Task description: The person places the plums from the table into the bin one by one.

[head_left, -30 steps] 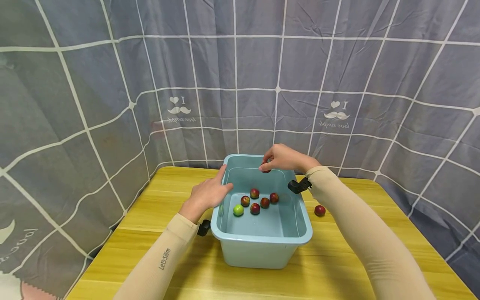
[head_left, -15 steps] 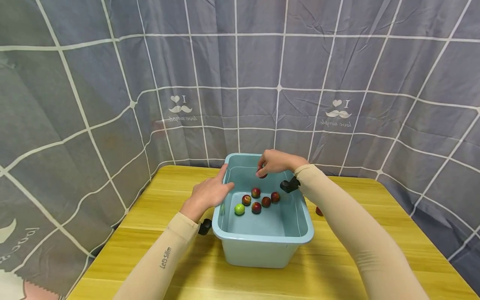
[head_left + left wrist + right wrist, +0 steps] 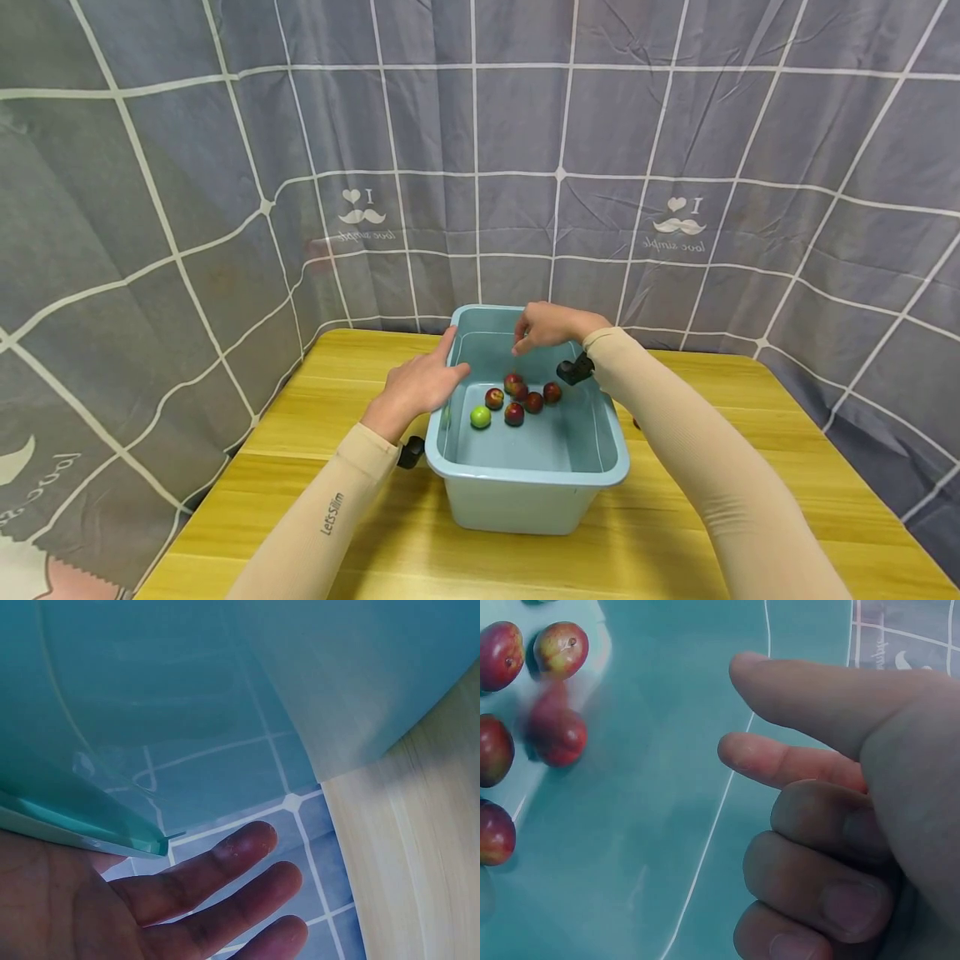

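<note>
A light blue plastic tub (image 3: 517, 507) stands on the table. Its floor bears several red plums (image 3: 513, 414) and one green round fruit (image 3: 481, 417). My left hand (image 3: 416, 387) rests on the tub's left rim, thumb inside and straight fingers (image 3: 225, 907) outside the wall. Over the far part of the tub is my right hand (image 3: 547, 325), thumb and index finger apart with nothing between them, the other fingers folded loosely. Below it, a blurred red plum (image 3: 559, 739) is among the others.
Another plum (image 3: 636, 423) lies on the yellow wooden table (image 3: 360, 367) right of the tub, mostly hidden by my right sleeve (image 3: 697, 442). A grey checked curtain (image 3: 517, 217) hangs behind and at both sides.
My right hand has moved slightly left and down into the tub and let go of its plum, which has dropped among the others. The left hand stays on the rim.
</note>
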Motion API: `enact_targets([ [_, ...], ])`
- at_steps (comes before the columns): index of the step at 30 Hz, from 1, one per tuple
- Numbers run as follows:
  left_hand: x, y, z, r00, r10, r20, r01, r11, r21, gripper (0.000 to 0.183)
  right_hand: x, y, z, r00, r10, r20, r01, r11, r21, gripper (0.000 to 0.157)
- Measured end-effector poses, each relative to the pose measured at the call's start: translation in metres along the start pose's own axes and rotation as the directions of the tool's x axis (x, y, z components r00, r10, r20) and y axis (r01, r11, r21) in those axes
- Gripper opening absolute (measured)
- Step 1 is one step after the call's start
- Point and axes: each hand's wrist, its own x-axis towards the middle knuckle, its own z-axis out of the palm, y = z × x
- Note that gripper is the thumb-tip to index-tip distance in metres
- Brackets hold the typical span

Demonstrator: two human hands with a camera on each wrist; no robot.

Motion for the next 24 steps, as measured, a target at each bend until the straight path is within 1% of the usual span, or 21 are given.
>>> enact_targets([
  [5,0.000,0.001,0.000,1.000,0.002,0.003,-0.002,1.000,0.000,0.077,-0.004,0.000,-0.001,1.000,0.007,-0.012,-0.007,1.000,0.017,0.018],
  [9,0.000,0.002,0.000,1.000,0.003,0.003,-0.003,1.000,-0.002,0.077,-0.012,-0.001,-0.001,0.999,-0.011,-0.033,0.012,1.000,0.013,0.020],
  [16,-0.001,0.002,-0.001,1.000,0.007,0.004,-0.007,1.000,-0.010,0.077,-0.033,-0.003,-0.004,0.997,-0.058,-0.051,0.059,0.998,0.006,0.022],
  [22,-0.002,0.001,-0.001,1.000,0.002,0.005,-0.002,1.000,-0.012,0.077,-0.052,0.002,-0.005,0.993,-0.102,-0.064,0.105,0.993,0.045,0.020],
  [24,-0.002,0.001,-0.001,1.000,0.002,0.006,-0.002,1.000,-0.011,0.077,-0.059,0.004,-0.005,0.992,-0.104,-0.076,0.108,0.992,0.058,0.019],
])
